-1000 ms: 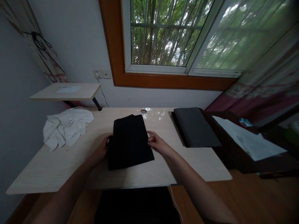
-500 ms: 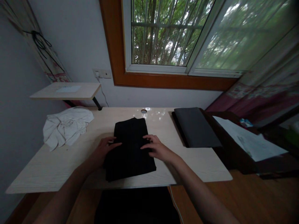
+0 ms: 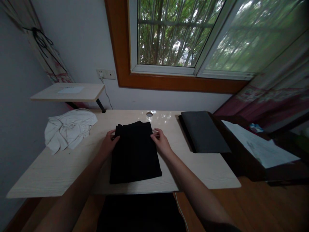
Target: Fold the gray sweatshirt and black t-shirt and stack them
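Observation:
A folded black garment (image 3: 135, 154) lies in a neat rectangle on the pale wooden desk (image 3: 198, 174), close to its front edge. My left hand (image 3: 108, 141) holds its left side near the far end, thumb on top and fingers along the edge. On the opposite side my right hand (image 3: 163, 141) grips the right edge at about the same height, thumb over the cloth. Fingertips of both hands are partly hidden at the fabric. Whether the garment is a shirt or trousers I cannot tell.
A crumpled white cloth (image 3: 70, 129) lies at the desk's left, below a small raised shelf (image 3: 70, 91). To the right rests a dark grey flat laptop-like item (image 3: 205, 132). Beyond it, a paper sheet (image 3: 258, 145) lies on dark furniture. A window (image 3: 178, 35) faces me.
Both hands have slid away from me along the garment and outward to its side edges. The garment's left side now looks straighter and narrower near the front.

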A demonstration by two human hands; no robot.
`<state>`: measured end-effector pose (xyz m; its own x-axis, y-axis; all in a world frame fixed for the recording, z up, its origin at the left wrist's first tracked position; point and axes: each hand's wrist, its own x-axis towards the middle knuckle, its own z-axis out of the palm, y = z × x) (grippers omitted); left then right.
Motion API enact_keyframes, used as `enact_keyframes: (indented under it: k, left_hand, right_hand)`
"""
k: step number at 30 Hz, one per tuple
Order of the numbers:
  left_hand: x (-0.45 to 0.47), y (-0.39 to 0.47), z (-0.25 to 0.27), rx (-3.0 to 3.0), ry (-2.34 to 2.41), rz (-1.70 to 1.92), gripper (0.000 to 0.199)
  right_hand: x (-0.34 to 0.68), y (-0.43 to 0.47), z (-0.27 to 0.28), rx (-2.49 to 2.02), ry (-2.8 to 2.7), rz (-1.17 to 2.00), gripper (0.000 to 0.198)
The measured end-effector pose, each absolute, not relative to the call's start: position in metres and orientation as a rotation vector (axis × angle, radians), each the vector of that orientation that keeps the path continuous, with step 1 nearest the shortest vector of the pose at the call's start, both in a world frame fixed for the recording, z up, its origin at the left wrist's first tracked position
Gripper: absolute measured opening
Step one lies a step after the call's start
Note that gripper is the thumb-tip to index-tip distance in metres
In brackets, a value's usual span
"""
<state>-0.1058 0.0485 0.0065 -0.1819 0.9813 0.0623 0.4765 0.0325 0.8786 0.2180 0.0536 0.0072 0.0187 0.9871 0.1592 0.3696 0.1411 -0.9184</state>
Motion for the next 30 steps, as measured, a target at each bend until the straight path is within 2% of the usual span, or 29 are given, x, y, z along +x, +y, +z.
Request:
enact_keyframes:
  k: [4,10,16,19,22,27,30]
  left_hand:
    - [-0.104,0.041,0.002,1.632,1.736,1.018,0.083]
    - [-0.106,0.023,0.009,1.740,1.639,0.916,0.088]
    - [-0.122,0.008,0.019,1.712,1.279,0.741,0.087]
    - [-0.123,0.011,0.019,1.661,1.403,0.789,0.083]
    - [-0.121,0.023,0.013,1.608,1.632,0.916,0.077]
    - [-0.116,0.036,0.002,1.639,1.807,1.067,0.046]
    - [-0.113,0.038,-0.001,1.683,1.865,1.044,0.042]
  right_hand:
    - [0.222,0.049,0.001,-1.386,-1.700,0.831,0.058]
    - [0.233,0.040,0.004,-1.418,-1.869,0.852,0.053]
    - [0.255,0.027,0.015,-1.210,-2.044,1.208,0.059]
    - [0.256,0.025,0.017,-1.188,-2.002,1.232,0.056]
    - [0.248,0.031,0.013,-1.247,-1.894,1.053,0.051]
    - [0.236,0.043,0.001,-1.315,-1.849,0.816,0.051]
    - [0.234,0.042,-0.005,-1.326,-1.866,0.721,0.050]
